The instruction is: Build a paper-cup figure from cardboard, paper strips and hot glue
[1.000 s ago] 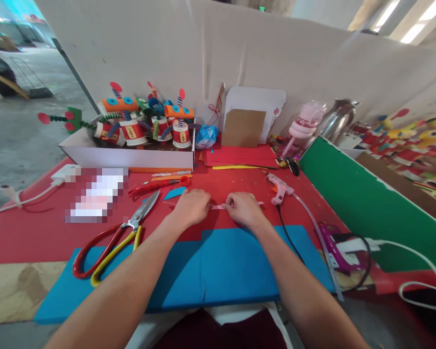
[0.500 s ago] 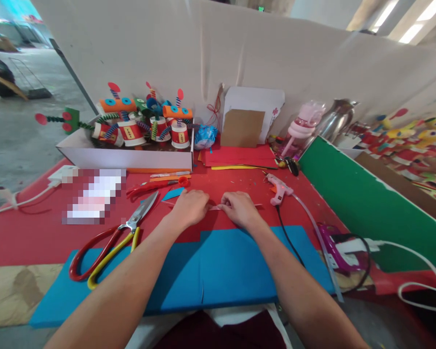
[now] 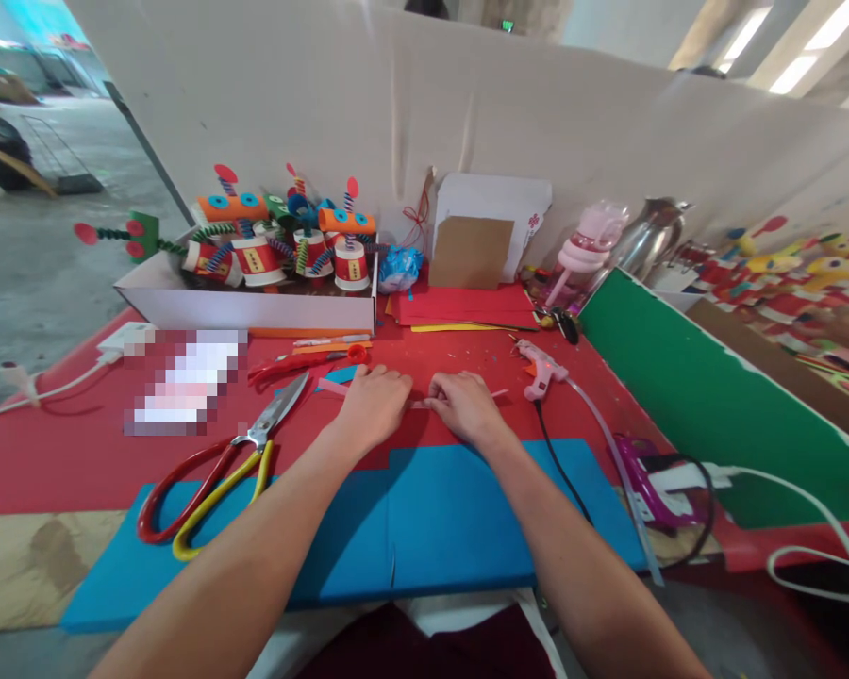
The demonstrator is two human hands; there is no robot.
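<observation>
Both my hands meet near the middle of the red table surface, closed on a narrow pink paper strip (image 3: 335, 387). My left hand (image 3: 378, 401) grips it from the left, and that end sticks out past the wrist. Just to its right, my right hand (image 3: 459, 404) pinches the strip, whose other end shows beyond the knuckles. The fingertips are partly hidden. A blue paper piece (image 3: 341, 374) lies behind my left hand. Large scissors (image 3: 258, 434) with red and yellow handles rest left of my left forearm. A pink glue gun (image 3: 540, 370) lies to the right of my right hand.
A white box (image 3: 247, 309) at the back left holds several paper-cup figures. Red paper sheets (image 3: 467, 306) lie at the back, before a cardboard piece (image 3: 471, 253). A green panel (image 3: 722, 405) stands at right, near a purple power block (image 3: 655, 486). A blue board (image 3: 467, 528) lines the front edge.
The left end of the pink strip has lifted and shows more plainly; its right end is tilted up. My hands stay nearly in place. The view has shifted slightly.
</observation>
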